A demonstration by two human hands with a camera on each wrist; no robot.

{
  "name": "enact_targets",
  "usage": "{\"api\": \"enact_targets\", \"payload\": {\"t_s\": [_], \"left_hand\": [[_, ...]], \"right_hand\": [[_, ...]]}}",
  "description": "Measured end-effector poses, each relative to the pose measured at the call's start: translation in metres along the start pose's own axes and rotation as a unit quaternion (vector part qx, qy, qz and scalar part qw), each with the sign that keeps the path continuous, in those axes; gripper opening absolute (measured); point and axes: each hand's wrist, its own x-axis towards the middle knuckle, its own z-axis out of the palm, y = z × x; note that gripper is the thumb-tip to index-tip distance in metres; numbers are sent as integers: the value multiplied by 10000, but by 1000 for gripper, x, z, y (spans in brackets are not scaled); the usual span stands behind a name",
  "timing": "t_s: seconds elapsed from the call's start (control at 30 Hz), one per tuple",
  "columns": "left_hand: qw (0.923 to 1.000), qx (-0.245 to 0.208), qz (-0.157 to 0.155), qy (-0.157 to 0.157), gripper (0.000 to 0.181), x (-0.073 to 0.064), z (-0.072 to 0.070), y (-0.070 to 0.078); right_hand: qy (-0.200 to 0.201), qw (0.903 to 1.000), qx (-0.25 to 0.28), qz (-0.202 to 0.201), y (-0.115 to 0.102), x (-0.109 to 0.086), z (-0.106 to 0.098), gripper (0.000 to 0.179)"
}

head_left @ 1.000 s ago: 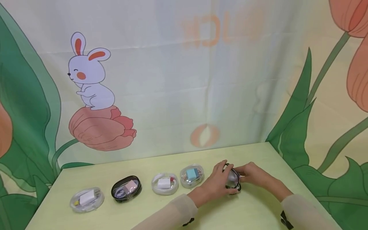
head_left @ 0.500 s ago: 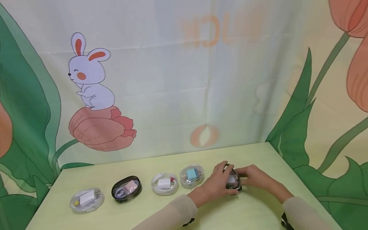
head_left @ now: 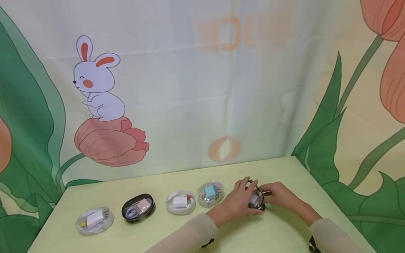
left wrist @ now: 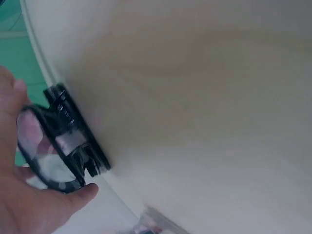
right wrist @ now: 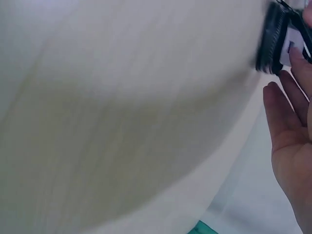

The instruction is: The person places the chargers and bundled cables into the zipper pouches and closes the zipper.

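Note:
A small black-rimmed oval case (head_left: 262, 199) with a clear window sits at the right of the table. My left hand (head_left: 235, 201) holds its raised lid from the left, fingers over the top and thumb low at the near side. In the left wrist view, the black base (left wrist: 92, 146) stands apart from the tilted lid, and a pale grey charger block (left wrist: 70, 140) shows between them. My right hand (head_left: 281, 195) is at the case's right side. In the right wrist view, one digit overlaps the pale block while the other fingers (right wrist: 279, 105) extend fairly straight.
Left of the hands, several similar cases lie in a row: one with a blue charger (head_left: 210, 192), one with a white charger (head_left: 180, 202), a black-rimmed one with a pink charger (head_left: 143, 206), and a clear one (head_left: 95, 220). A printed cloth backdrop (head_left: 177, 105) rises behind the table.
The lid dips half a second ago and is raised again now, with the block inside easier to see. My right fingers have shifted slightly along the case's right side.

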Motion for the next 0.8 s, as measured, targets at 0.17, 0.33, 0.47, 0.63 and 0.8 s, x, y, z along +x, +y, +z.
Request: {"api": "enact_targets", "payload": {"t_s": [0.17,0.33,0.47,0.63,0.8], "left_hand": [[9968,497,540,-318,112,-4,-11,-14],[9745,1387,1708,-436,91,-6,-26,-29],[9477,1988,2438,-541,80,-1,-25,-35],[9337,2167,2652,-1048,70,3,-19,-32],[9237,2850,2432,-795,59,5,-12,-24]], "right_hand": [[12,9994,167,293,2,-7,-10,29],[-15,9988,79,476,5,-19,-16,29],[-125,9988,-48,477,6,-23,-17,28],[-323,9978,-220,537,2,-25,-16,26],[-313,9951,-300,889,-9,-26,-17,20]]}}
